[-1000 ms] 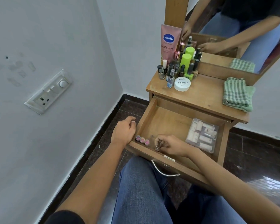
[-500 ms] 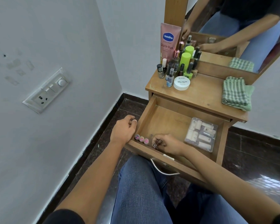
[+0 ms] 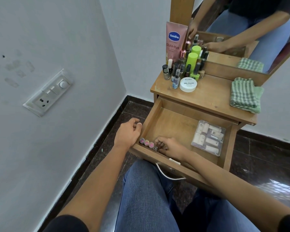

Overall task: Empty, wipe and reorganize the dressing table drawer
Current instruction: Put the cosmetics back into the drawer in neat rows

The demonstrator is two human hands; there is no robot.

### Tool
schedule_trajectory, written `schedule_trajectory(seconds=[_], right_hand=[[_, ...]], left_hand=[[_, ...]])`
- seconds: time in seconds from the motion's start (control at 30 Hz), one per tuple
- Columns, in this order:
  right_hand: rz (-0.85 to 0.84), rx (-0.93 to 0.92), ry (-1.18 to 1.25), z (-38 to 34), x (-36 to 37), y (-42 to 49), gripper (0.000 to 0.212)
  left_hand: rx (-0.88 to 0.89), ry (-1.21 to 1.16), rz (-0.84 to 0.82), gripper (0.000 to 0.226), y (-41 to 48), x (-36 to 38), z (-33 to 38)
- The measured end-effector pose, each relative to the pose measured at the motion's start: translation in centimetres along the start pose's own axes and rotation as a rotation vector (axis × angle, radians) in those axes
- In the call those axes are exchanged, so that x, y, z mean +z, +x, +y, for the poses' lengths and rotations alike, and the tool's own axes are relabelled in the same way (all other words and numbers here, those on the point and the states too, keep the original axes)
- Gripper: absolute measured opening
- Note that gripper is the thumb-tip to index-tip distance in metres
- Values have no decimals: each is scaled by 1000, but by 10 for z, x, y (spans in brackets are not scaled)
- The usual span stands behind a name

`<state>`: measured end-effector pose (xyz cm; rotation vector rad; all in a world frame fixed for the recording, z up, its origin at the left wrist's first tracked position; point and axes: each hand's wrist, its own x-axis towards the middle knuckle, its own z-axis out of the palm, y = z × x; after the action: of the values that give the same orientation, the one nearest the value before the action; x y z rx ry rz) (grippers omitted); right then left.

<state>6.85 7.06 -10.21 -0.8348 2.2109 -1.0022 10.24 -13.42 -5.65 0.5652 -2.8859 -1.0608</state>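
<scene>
A: Small clear glass bottle [image 3: 155,148] located?
B: Front-left corner of open wooden drawer [image 3: 174,124], beside three pink-topped bottles [image 3: 146,142]. Right hand [image 3: 172,147] was curled against it; grip couldn't be confirmed. Left hand [image 3: 127,133] was held loosely curled, empty.

Light-brown wooden drawer [image 3: 171,121], pulled out. Front-left corner: three pink-capped little bottles [image 3: 146,142] upright in a row, small clear bottle [image 3: 155,148] just beside them. Right side: clear plastic case of white tubes [image 3: 208,138], lying flat.

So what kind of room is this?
Probably a bedroom or dressing corner at home: a wooden dressing table with a mirror, nail polish bottles crowded on top, and an open drawer.
</scene>
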Motion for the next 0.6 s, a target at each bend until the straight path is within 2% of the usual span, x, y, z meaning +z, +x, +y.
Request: schedule_trajectory(seconds=[0.27, 0.43, 0.5, 0.6], right_hand=[[12, -7, 18, 2, 2, 1, 27], [56, -59, -116, 4, -9, -1, 25], [207, -55, -183, -1, -23, -2, 17], [584, -84, -110, -19, -55, 1, 18]], left_hand=[[-7, 2, -6, 35, -1, -1, 1], [1, 6, -5, 35, -1, -1, 0], [4, 9, -6, 35, 0, 0, -1], [17, 16, -7, 35, 0, 0, -1]])
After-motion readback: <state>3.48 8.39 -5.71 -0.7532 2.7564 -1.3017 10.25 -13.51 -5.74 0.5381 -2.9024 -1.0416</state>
